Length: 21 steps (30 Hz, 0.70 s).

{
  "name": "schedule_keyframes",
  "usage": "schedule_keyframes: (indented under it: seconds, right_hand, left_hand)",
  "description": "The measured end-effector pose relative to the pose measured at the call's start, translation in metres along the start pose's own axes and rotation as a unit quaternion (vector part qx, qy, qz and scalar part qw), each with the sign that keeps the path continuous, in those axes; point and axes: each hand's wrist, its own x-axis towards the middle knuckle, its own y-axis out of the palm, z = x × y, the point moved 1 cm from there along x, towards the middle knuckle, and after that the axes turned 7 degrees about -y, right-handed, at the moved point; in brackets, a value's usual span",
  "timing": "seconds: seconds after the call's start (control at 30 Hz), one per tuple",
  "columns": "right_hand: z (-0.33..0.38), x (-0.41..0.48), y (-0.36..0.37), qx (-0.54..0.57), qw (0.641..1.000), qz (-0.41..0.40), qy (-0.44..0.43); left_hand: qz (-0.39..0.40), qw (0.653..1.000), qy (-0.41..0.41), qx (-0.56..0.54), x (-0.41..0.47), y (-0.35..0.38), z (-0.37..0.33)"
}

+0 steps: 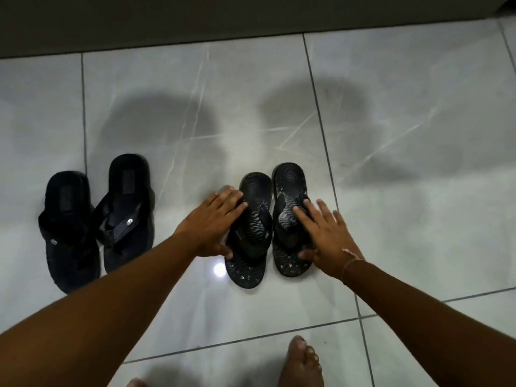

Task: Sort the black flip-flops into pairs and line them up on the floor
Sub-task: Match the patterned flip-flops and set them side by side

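Observation:
Two pairs of black flip-flops lie on the grey tiled floor (391,121). At the left is a fuzzy pair, one sandal (67,233) beside the other (127,213), each strap bearing a small metal stud. In the middle lie two flip-flops with patterned footbeds, side by side and touching: the left one (251,233) and the right one (287,191). My left hand (212,224) rests flat against the left one's outer edge, fingers spread. My right hand (326,236) lies on the right one's strap and outer edge, fingers spread too. All the flip-flops are flat on the floor.
A dark wall base (195,20) runs along the far edge of the floor. My bare foot (301,361) stands at the bottom, close behind the patterned pair. Shadows of my head and arms fall on the tiles beyond the sandals.

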Motion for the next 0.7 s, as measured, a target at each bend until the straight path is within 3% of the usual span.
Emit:
schedule_keyframes:
  seconds: [0.07, 0.2, 0.37, 0.53, 0.7]
  right_hand:
    - [-0.001, 0.009, 0.011, -0.022, 0.998, 0.05, -0.023]
    - [-0.016, 0.01, 0.023, -0.057, 0.998, 0.011, 0.004]
    - [-0.095, -0.013, 0.007, -0.113, 0.993, 0.025, 0.016]
    - [-0.175, -0.043, -0.008, -0.121, 0.988, 0.038, 0.092]
    - [-0.22, -0.069, -0.01, -0.129, 0.985, 0.042, 0.109]
  left_hand:
    - [-0.001, 0.999, 0.013, 0.038, 0.01, 0.007, -0.01]
    - [-0.037, 0.999, -0.02, 0.011, 0.027, 0.015, -0.04]
    - [-0.052, 0.997, -0.019, -0.046, 0.07, -0.001, -0.099]
    - [-0.068, 0.993, -0.033, -0.092, 0.126, -0.022, -0.17]
    - [-0.069, 0.993, -0.013, -0.093, 0.154, -0.031, -0.22]
